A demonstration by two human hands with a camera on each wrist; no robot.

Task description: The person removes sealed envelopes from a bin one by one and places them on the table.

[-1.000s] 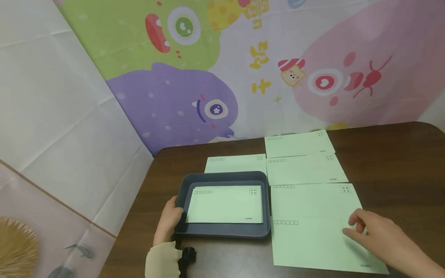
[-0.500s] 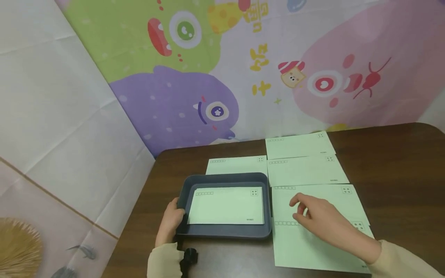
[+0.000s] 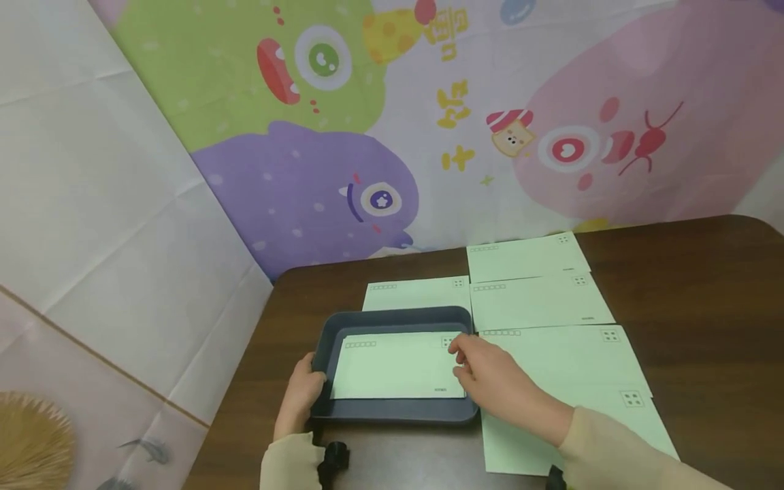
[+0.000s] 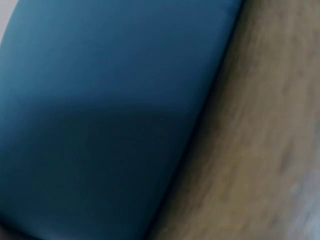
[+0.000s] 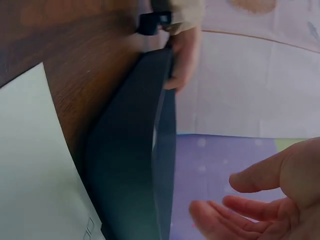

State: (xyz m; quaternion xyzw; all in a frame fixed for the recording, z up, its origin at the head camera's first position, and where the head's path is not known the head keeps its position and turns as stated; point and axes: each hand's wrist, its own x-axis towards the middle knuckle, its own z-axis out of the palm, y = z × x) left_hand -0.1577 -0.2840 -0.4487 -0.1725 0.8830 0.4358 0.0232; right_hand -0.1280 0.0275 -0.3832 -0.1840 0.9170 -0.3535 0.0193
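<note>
A dark blue-grey tray [image 3: 395, 410] lies on the table, a stack of pale green envelopes [image 3: 398, 367] inside it. My left hand [image 3: 300, 391] grips the tray's left rim, thumb over the edge. In the left wrist view the tray's side [image 4: 110, 60] fills much of the picture. Over the tray's right rim hovers my right hand [image 3: 502, 378], fingertips by the printed square on the top envelope. In the right wrist view a gap shows between thumb and loosely bent fingers [image 5: 245, 210], with nothing held; whether they touch the envelope I cannot tell.
Several envelopes are laid out in a column right of the tray, including a far one [image 3: 527, 257] and a near one [image 3: 551, 435]. Another envelope [image 3: 416, 292] sits partly behind the tray. A cartoon-printed cloth [image 3: 465, 204] hangs at the back edge of the brown table [image 3: 704, 306].
My right hand has moved left, from the nearest envelope at the lower right, across the envelopes to the tray's right side. The left hand stays on the tray.
</note>
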